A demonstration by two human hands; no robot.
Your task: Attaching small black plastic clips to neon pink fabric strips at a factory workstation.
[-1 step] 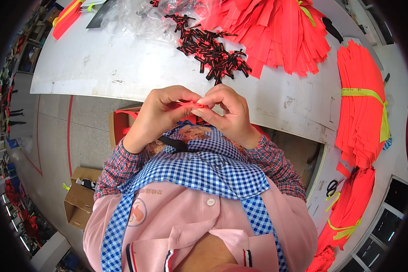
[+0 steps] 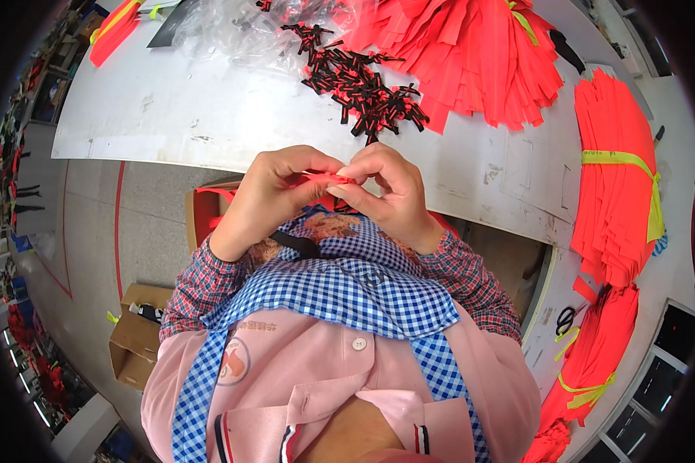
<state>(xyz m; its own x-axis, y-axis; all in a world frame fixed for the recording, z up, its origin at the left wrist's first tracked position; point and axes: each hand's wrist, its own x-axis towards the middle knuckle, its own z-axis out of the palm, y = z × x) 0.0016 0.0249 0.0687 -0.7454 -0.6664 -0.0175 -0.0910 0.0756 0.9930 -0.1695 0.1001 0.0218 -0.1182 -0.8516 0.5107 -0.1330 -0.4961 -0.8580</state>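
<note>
At the far left I saw a brown cardboard box [image 2: 137, 339] on the grey floor, below the edge of the white bench [image 2: 170, 108]. Moving right, my left hand [image 2: 266, 197] was raised in front of my chest, its thumb and forefinger pressed together on one end of a small red strip [image 2: 326, 179]. My right hand [image 2: 386, 197] met it just beside, its grip pinching the other end of the same strip, so the piece sat between both sets of fingertips, held in the air just short of the bench edge and not resting on it.

I judged the strip to be very light, thin and limp, likely fabric or tape, easy to crease and easy to drop; the ends, pinched flat, seemed the best place to hold it.

Further up on the bench lay a loose pile of small black and red clips [image 2: 363, 89], with crumpled clear plastic bags [image 2: 232, 31] to its left. To the right lay a fan of red strips [image 2: 479, 54], and at the far right a stack of red strips tied with a yellow band [image 2: 618, 185].

Compared with the earlier picture taken at the same instant, I saw no difference: hands, strip and piles matched.
</note>
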